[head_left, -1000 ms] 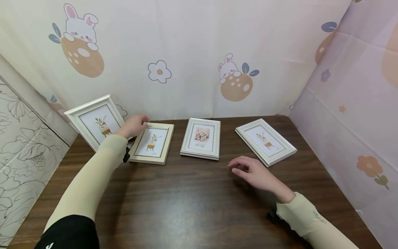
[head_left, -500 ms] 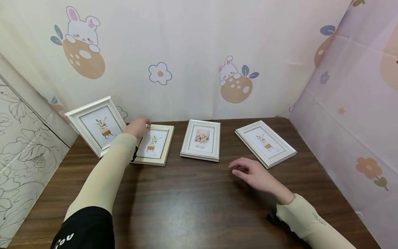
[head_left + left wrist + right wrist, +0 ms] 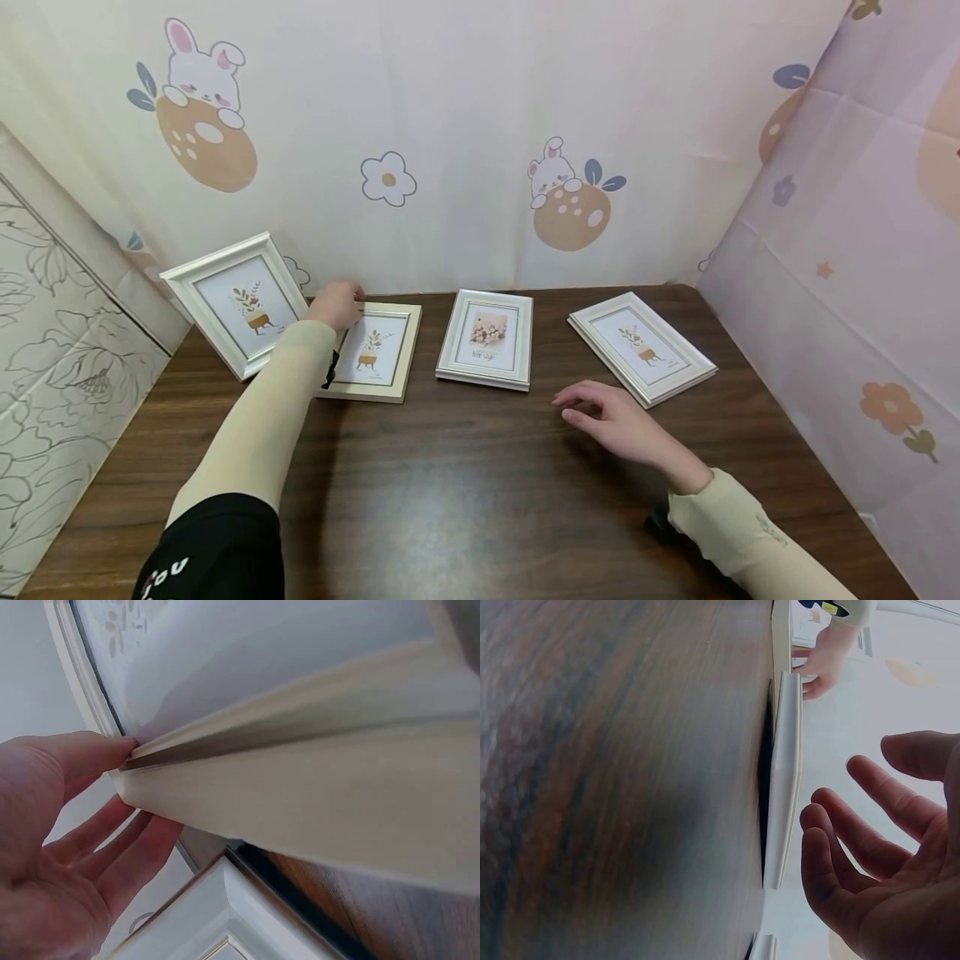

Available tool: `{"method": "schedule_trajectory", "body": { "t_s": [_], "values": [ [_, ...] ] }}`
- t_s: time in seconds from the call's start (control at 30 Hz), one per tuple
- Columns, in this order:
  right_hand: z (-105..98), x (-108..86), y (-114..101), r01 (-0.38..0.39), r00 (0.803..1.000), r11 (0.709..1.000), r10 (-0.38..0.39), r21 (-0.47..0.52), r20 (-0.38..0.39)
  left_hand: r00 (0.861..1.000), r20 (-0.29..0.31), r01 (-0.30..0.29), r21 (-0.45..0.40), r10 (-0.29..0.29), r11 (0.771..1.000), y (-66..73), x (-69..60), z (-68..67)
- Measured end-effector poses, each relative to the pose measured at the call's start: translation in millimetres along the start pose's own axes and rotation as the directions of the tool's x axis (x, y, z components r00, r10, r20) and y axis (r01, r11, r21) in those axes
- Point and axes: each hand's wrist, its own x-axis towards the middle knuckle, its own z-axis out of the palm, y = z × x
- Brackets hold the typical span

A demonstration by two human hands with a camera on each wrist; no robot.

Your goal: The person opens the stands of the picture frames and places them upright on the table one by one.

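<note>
Ease the cream frame point(image 3: 378, 350), pinched in the left hand point(image 3: 337, 305) near the far edge of the table point(image 3: 450, 479), clear of the leaning frame point(image 3: 243, 304), with the right hand point(image 3: 611, 421) loosely spread.

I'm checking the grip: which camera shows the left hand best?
Left wrist: the left hand appears large, thumb and fingers pinching the cream picture frame. Head shows the hand's back; right wrist shows it small.

There are four picture frames point(image 3: 484, 340), two hands point(image 3: 611, 422) and one table point(image 3: 450, 500) in view.
</note>
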Motion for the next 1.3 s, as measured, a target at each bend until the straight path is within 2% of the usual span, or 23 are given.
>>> {"method": "schedule_trajectory", "body": {
  "t_s": [0.4, 0.53, 0.73, 0.87, 1.07, 1.3],
  "values": [
    [-1.4, -1.1, 2.7, 0.011, 0.999, 1.0, -0.011, -0.023, -0.031, 0.998, -0.033, 0.05, -0.108, -0.054, 0.993, 4.3, -4.4, -2.7],
    [-2.4, -1.3, 1.6, 0.015, 0.999, 0.999, -0.016, -0.037, -0.036, 0.998, -0.037, 0.041, -0.126, -0.046, 0.991, 6.9, -5.9, -8.6],
    [-4.9, 1.1, 0.1, 0.028, 0.999, 0.999, -0.029, -0.029, -0.037, 0.999, -0.014, 0.036, -0.169, -0.038, 0.985, 6.9, -7.8, -19.1],
    [-6.1, 3.5, 2.1, 0.022, 0.999, 0.999, -0.023, -0.024, -0.029, 0.999, -0.003, 0.036, -0.22, -0.038, 0.975, 7.9, -13.5, -25.0],
    [-7.4, 3.5, 5.8, 0.016, 0.999, 0.999, -0.017, -0.031, -0.034, 1.0, -0.003, 0.002, -0.293, -0.004, 0.956, 8.0, -25.3, -34.3],
    [-9.2, 2.8, 6.5, 0.001, 0.999, 1.0, -0.002, -0.022, -0.035, 0.999, -0.032, -0.026, -0.353, 0.015, 0.935, 4.0, -38.5, -45.0]
  ]
}}
